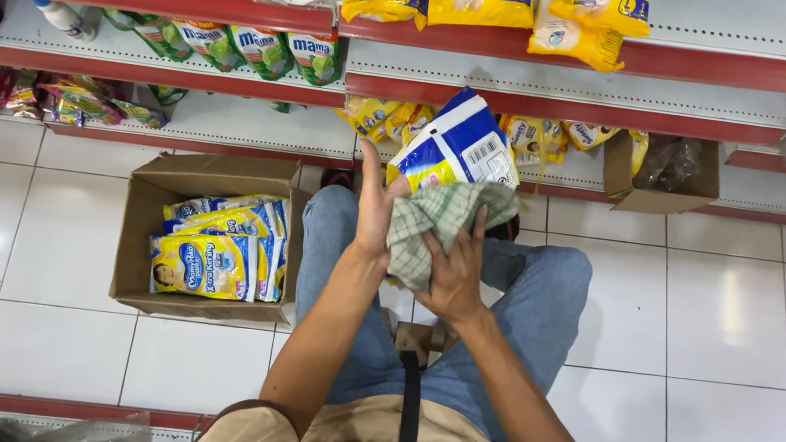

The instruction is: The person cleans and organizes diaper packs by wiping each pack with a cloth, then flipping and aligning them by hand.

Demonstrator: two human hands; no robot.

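Blue-and-white packet [457,147] sits above my knees, my left hand [374,205] gripping its near edge to steady it while my right hand [454,272] presses a checked cloth [437,223] against its lower side. Beside my left leg, an open cardboard box [148,228] holds yellow packets [209,262]. Red-edged shelves [564,103] crowd close ahead.

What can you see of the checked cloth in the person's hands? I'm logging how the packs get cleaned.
The green-and-white checked cloth looks like soft woven fabric, bunched and crumpled rather than spread flat. The right hand grips it from below and presses it against the lower end of a blue, white and yellow plastic pack, which the left hand holds up. The cloth sits above the person's knees in blue jeans, in front of the shelves.
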